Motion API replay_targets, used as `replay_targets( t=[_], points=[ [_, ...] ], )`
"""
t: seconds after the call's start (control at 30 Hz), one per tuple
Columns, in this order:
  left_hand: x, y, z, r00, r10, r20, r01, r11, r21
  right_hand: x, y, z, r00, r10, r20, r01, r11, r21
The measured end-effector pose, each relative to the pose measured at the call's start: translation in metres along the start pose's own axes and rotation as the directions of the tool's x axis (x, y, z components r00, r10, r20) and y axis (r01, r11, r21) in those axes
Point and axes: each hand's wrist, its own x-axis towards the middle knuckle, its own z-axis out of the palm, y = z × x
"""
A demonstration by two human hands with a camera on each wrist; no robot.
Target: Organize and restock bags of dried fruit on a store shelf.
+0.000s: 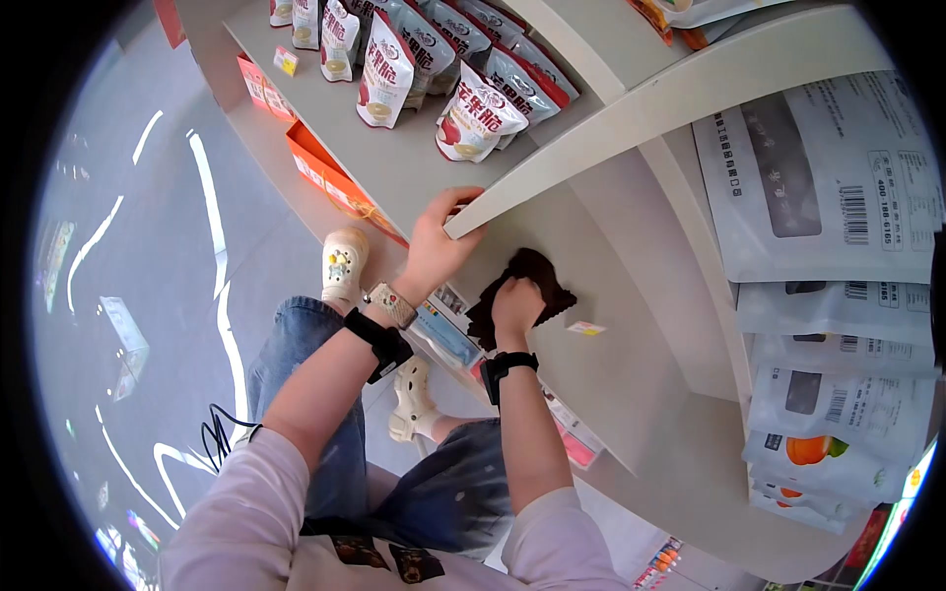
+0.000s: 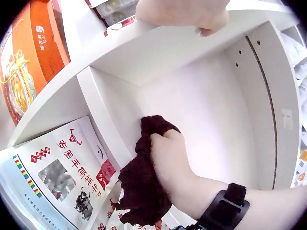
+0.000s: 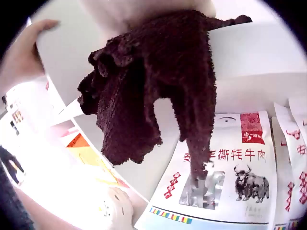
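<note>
My left hand (image 1: 443, 246) grips the front end of the white shelf divider (image 1: 552, 148), its fingers curled over the edge. In the left wrist view part of that left hand (image 2: 182, 12) shows at the top. My right hand (image 1: 517, 313) holds a dark brown fuzzy cloth (image 1: 527, 268) bunched against the bare shelf board (image 1: 621, 384). Folds of the cloth (image 3: 177, 57) hang down over the shelf's front edge in the right wrist view. A small price tag (image 1: 586, 328) lies on the board just right of the right hand.
Pouches of apple crisps (image 1: 384, 74) stand on the shelf beyond the divider. Grey-white bags (image 1: 808, 197) line the right side. Yak-meat bags (image 2: 72, 167) sit on a lower shelf, near an orange gift box (image 2: 33, 52). My shoes (image 1: 343, 266) are by the shelf's foot.
</note>
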Motion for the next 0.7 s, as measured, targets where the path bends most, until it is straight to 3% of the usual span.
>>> replay_targets(
  t=[0.07, 0.17, 0.3, 0.4, 0.6, 0.7],
  points=[
    [-0.001, 0.002, 0.001, 1.000, -0.001, 0.000, 0.001, 1.000, -0.002, -0.003, 0.002, 0.000, 0.967, -0.233, 0.107, 0.237, 0.971, -0.030],
    [0.001, -0.002, 0.001, 1.000, 0.022, 0.002, -0.022, 1.000, -0.004, -0.002, -0.003, -0.005, 0.973, -0.225, 0.042, 0.228, 0.970, -0.082],
    [0.001, -0.003, 0.000, 0.999, 0.032, -0.005, -0.032, 0.999, 0.011, 0.001, -0.008, -0.004, 1.000, 0.005, -0.006, -0.005, 0.997, -0.079],
    [-0.001, 0.000, 0.000, 1.000, -0.014, -0.002, 0.014, 1.000, -0.001, 0.001, -0.005, 0.000, 0.999, -0.025, -0.037, 0.022, 0.997, -0.070],
    [0.000, 0.000, -0.001, 1.000, 0.015, 0.006, -0.015, 1.000, 0.011, -0.002, -0.003, 0.001, 0.972, -0.216, 0.089, 0.224, 0.970, -0.092],
    [0.000, -0.002, 0.000, 1.000, 0.015, 0.002, -0.015, 1.000, 0.018, 0.000, -0.006, 0.002, 0.980, -0.197, 0.001, 0.196, 0.973, -0.123]
  ],
)
